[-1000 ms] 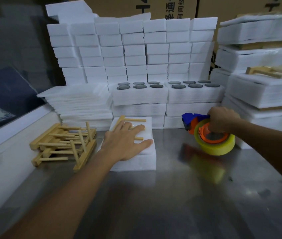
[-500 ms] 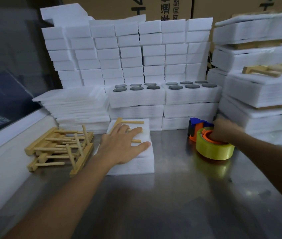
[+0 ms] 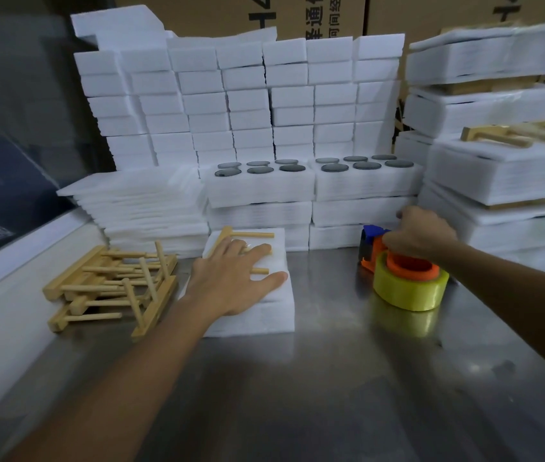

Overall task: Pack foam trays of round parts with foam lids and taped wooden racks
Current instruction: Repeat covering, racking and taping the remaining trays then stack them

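On steel bench [image 3: 331, 378]: your left hand [image 3: 231, 281], fingers flat, pins wooden rack [image 3: 241, 235] onto lidded foam tray [image 3: 264, 311], steadying it for taping; right hand [image 3: 419, 233] curls over tape dispenser [image 3: 408, 281] set beside tray.

I'm looking at a packing station in a small factory or warehouse. My work surface is a brushed steel bench [image 3: 331, 378], scuffed and reflective. Against the back stand tall stacks of white foam blocks [image 3: 241, 95], all cut to one size, with printed cardboard cartons [image 3: 314, 18] behind them. Two open foam trays [image 3: 261, 188] hold rows of dark round parts [image 3: 293, 168]. To my right sit piles of finished foam packs [image 3: 498, 175], some wrapped in clear film. A heap of wooden racks [image 3: 111, 288] lies at my left, and a tape dispenser [image 3: 404, 278] with a yellow roll stands on the bench.
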{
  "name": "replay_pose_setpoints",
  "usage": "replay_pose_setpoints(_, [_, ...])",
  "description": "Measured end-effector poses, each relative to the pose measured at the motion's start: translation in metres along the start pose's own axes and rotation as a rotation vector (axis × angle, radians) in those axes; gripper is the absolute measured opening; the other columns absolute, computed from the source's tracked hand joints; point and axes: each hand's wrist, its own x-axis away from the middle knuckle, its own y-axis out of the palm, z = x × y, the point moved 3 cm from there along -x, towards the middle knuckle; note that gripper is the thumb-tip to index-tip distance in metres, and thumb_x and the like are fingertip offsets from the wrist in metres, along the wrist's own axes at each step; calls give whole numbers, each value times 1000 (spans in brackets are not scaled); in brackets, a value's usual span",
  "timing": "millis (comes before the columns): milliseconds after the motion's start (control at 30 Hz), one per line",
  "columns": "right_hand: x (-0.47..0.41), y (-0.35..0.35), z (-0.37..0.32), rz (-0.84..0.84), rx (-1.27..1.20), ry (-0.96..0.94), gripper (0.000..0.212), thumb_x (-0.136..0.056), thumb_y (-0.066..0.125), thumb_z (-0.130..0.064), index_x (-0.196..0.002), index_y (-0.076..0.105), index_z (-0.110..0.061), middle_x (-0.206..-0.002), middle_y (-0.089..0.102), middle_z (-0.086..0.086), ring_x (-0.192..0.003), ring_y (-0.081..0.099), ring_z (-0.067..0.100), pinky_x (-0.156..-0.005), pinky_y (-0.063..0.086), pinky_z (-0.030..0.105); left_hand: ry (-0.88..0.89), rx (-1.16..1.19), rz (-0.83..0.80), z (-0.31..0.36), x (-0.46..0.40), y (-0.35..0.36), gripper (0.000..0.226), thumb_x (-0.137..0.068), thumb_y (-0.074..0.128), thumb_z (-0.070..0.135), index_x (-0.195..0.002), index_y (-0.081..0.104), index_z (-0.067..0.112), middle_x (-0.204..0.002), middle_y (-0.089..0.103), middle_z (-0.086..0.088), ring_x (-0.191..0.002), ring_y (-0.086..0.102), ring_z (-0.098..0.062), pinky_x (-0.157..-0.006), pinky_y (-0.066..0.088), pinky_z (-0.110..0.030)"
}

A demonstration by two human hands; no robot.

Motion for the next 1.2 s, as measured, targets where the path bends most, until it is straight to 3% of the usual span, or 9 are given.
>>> replay_pose_setpoints(100, [21, 0, -43, 126, -176, -191, 52, -75, 62, -24, -126, 54, -20, -123, 60, 5, -104, 59, 26, -87, 53, 42, 2, 6, 3, 0, 0, 0, 91, -65, 9, 91, -147, 19, 52, -158, 20, 9, -149, 7, -14, -106, 30, -54])
replay_pose_setpoints(233, [60, 30, -115, -72, -561, -385, 47, -92, 59, -24, -138, 47, -19, -137, 53, 5, -122, 51, 20, -99, 43, 34, 1, 13, 22, 0, 1, 0, 89, -65, 11, 92, -145, 21, 52, -155, 25, 9, -148, 10, -15, -104, 31, -54])
replay_pose_setpoints(367, [88, 54, -173, -195, -626, -543, 58, -99, 47, -40, -149, 33, -14, -155, 34, 6, -143, 30, 19, -113, 22, 29, 23, 21, 54, 2, 2, -4, 89, -66, 18, 86, -144, 30, 46, -154, 28, 8, -149, 9, -17, -102, 34, -56])
replay_pose_setpoints(533, [83, 78, -188, -436, -589, -479, 43, -101, 30, -52, -129, 51, -27, -143, 44, 3, -149, 13, 26, -120, 10, 46, 31, 31, 74, 3, 2, -4, 88, -72, 26, 79, -151, 22, 40, -158, 23, 10, -149, 7, -14, -105, 33, -52])
replay_pose_setpoints(700, [78, 84, -184, -411, -820, -333, 67, -100, 37, -52, -154, 22, -15, -164, 3, 2, -150, -9, 16, -122, -1, 38, 24, 31, 50, 3, 2, -6, 81, -75, 27, 81, -146, 32, 42, -152, 30, 8, -145, 17, -15, -101, 34, -51])
replay_pose_setpoints(933, [74, 90, -166, -450, -1261, -70, 72, -98, 46, -49, -156, 15, -21, -159, 24, -3, -142, 30, 16, -102, 27, 23, -1, 191, 64, -2, -2, -4, 91, -58, 33, 92, -141, 28, 55, -155, 24, 12, -143, 25, -13, -104, 34, -49])
replay_pose_setpoints(1067, [75, 105, -160, -489, -1254, -48, 69, -99, 45, -49, -155, 16, -21, -155, 31, -3, -134, 39, 14, -100, 34, 24, -366, 897, 289, -35, -9, -14, 88, -55, 60, 74, -134, 50, 36, -140, 44, 5, -120, 50, -14, -89, 45, -34])
replay_pose_setpoints(1133, [76, 118, -154, -529, -1308, -7, 59, -99, 46, -47, -148, 31, -19, -141, 48, -6, -119, 53, 12, -94, 46, 27, -499, 1116, 194, -54, -11, -7, 70, -69, 63, 63, -128, 56, 25, -128, 57, 0, -106, 58, -17, -77, 47, -31])
replay_pose_setpoints(1200, [77, 124, -150, -570, -1348, 10, 33, -99, 47, -47, -126, 41, -29, -114, 59, -16, -99, 61, 4, -80, 51, 25, -510, 1290, 2, -63, -12, 2, 55, -78, 67, 54, -119, 64, 18, -117, 68, -6, -102, 65, -26, -88, 53, -39])
